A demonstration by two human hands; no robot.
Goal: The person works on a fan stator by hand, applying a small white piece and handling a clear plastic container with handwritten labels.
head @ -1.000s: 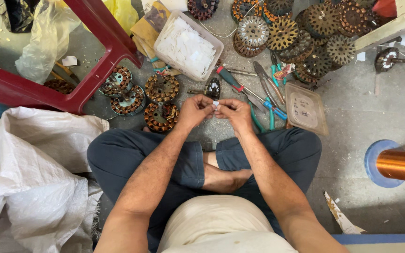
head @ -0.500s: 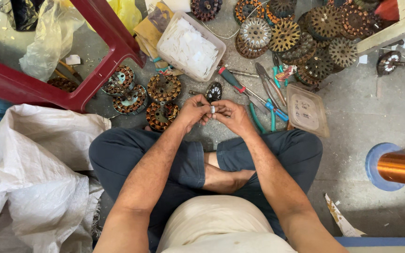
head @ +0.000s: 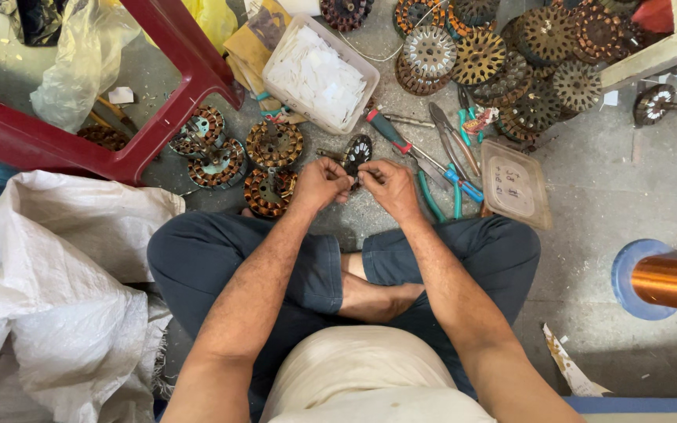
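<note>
Head view, hands [head: 356,182] pinching small piece, tools crowding

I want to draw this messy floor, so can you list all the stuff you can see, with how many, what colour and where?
wound coil rings: four, copper and brown, floor left of the hands
round toothed metal discs: a heap, too many to count, brown and grey, top right
tray of paper pieces: one, clear with white pieces, top middle
screwdriver: one, red and green handle, right of the tray
pliers: blue-green handles, right of the hands
lid: one, clear, by the right knee
stool: one, dark red, top left
sack: one, white, left
copper wire spool: one, right edge
left hand, right hand: together, pinching something small
</note>
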